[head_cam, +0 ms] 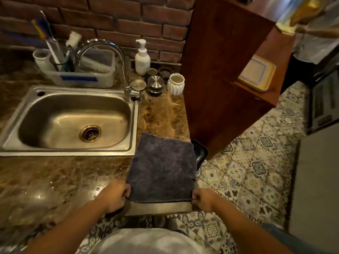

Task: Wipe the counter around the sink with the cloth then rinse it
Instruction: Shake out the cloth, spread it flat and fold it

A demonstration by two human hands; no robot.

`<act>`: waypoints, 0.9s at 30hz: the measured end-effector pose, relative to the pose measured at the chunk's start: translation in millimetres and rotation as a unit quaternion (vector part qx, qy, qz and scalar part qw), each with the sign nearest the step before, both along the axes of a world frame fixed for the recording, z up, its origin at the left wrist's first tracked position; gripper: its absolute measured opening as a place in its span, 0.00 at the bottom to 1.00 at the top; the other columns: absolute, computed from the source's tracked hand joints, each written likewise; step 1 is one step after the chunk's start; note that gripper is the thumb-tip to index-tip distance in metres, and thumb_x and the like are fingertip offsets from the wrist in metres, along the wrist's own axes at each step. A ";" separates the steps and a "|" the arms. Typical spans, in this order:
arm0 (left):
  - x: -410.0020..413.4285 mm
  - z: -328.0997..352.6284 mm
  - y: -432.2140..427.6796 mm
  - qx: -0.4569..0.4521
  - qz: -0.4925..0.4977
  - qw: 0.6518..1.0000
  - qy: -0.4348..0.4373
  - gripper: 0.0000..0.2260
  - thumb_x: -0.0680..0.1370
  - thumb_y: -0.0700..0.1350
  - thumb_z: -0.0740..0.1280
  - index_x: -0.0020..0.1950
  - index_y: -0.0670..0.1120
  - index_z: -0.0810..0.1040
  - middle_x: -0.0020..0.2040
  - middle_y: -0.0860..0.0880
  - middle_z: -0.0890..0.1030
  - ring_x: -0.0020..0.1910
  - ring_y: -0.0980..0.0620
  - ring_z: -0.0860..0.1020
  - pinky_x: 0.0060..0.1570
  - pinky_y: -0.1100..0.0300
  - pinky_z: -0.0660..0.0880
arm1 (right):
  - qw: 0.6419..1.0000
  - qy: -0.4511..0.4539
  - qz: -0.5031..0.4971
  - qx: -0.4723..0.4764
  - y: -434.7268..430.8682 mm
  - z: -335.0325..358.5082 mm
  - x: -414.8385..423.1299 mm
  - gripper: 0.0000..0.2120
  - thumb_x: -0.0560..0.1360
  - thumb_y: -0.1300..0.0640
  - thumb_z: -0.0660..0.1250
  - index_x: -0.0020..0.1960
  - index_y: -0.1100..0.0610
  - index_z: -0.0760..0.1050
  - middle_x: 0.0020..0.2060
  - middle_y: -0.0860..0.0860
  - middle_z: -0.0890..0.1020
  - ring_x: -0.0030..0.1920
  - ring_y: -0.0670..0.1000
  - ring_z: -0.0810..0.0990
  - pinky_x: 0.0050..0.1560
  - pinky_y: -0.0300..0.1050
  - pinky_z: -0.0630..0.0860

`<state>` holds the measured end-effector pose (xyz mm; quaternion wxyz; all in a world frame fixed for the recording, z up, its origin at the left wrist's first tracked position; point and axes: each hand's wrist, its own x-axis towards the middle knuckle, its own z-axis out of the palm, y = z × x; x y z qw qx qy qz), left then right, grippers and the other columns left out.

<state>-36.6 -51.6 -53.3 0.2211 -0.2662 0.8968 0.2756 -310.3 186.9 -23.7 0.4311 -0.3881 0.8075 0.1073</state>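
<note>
A dark grey cloth (161, 167) lies spread flat on the brown marble counter (64, 180), right of the steel sink (73, 121), and overhangs the counter's right edge. My left hand (114, 196) pinches its near left corner. My right hand (202, 199) pinches its near right corner at the counter's front edge. The sink basin is empty, with a brass drain (90, 133). A chrome tap (126, 88) stands at the sink's back right, and no water runs from it.
Water droplets dot the counter near my left hand. Behind the sink stands a plastic bin (78, 77) with brushes. A soap pump bottle (142, 59), small metal lids and a white ribbed cup (175, 86) sit at the back right. A wooden cabinet (220, 70) borders the counter's right; another person stands at the far upper right.
</note>
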 end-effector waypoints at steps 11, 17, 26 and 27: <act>-27.2 18.8 60.8 -0.093 0.039 0.981 -0.167 0.19 0.76 0.48 0.66 0.67 0.50 0.73 0.67 0.46 0.73 0.67 0.42 0.70 0.63 0.50 0.71 | 0.987 -0.090 0.115 -0.064 19.4 -12.9 -37.7 0.08 0.77 0.46 0.65 0.45 0.50 0.72 0.46 0.51 0.80 0.48 0.54 0.78 0.51 0.51 0.76; -25.1 18.7 92.2 -0.059 0.052 0.981 -0.178 0.17 0.76 0.45 0.66 0.65 0.51 0.75 0.65 0.47 0.74 0.65 0.45 0.71 0.61 0.53 0.73 | 0.983 -0.094 0.150 -0.056 35.8 -17.0 -50.4 0.10 0.76 0.47 0.68 0.39 0.50 0.73 0.41 0.50 0.78 0.46 0.54 0.78 0.48 0.49 0.75; -77.2 82.4 -12.3 0.068 0.316 0.939 0.117 0.09 0.71 0.38 0.70 0.38 0.52 0.77 0.38 0.49 0.79 0.40 0.49 0.77 0.45 0.54 0.73 | 0.967 -0.207 -0.078 -0.129 -33.2 52.3 -109.3 0.11 0.81 0.53 0.66 0.43 0.57 0.74 0.37 0.55 0.81 0.33 0.50 0.79 0.31 0.41 0.74; -89.3 81.9 -23.3 0.053 0.404 0.895 0.183 0.09 0.73 0.37 0.71 0.43 0.51 0.77 0.42 0.48 0.78 0.43 0.48 0.77 0.47 0.53 0.74 | 0.952 -0.208 -0.156 -0.160 -42.2 50.3 -114.0 0.10 0.81 0.52 0.65 0.45 0.56 0.74 0.39 0.56 0.80 0.33 0.51 0.77 0.29 0.41 0.72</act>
